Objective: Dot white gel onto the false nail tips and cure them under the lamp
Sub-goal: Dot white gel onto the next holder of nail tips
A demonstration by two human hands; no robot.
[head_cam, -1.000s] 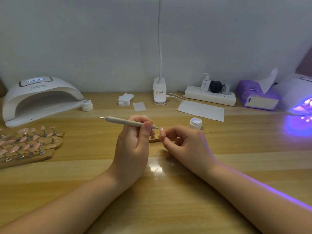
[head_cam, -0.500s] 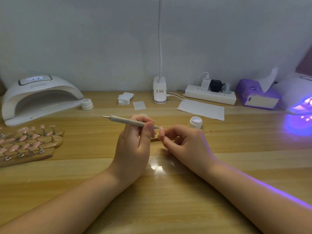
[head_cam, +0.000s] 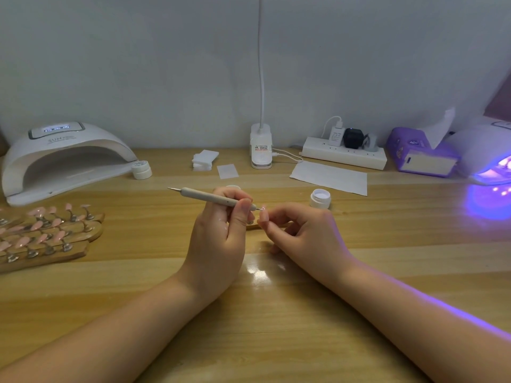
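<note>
Here my left hand (head_cam: 218, 239) pinches a slim, matte grey dotting pen (head_cam: 213, 198) between thumb and curled fingers, its fine metal point touching the small pale pink nail tip (head_cam: 264, 214) that my right hand (head_cam: 301, 233) grips between thumb and fingertips. The pen is smooth and cylindrical, with a second metal point at its far end. Under my hands a wooden stick (head_cam: 255, 225) peeks out, flat on the table.

Just beyond my right hand stands a small round white jar (head_cam: 320, 199), open, with white gel inside. To the left lie wooden holder sticks (head_cam: 49, 239) carrying rows of glossy pink nail tips on little metal mounts. Behind them sits a smooth, domed white curing lamp (head_cam: 63, 158), unlit inside, with a capped white jar (head_cam: 141, 169) at its corner. At the far right another lamp (head_cam: 489, 158) glows violet, spilling light across the table (head_cam: 276, 327) and my forearm.

The table is glossy, pale wood-grain laminate. Along the plain grey wall stand a white power strip (head_cam: 343, 154), a clip lamp base (head_cam: 261, 150), paper pieces (head_cam: 329, 178) and a purple tissue box (head_cam: 420, 154).
</note>
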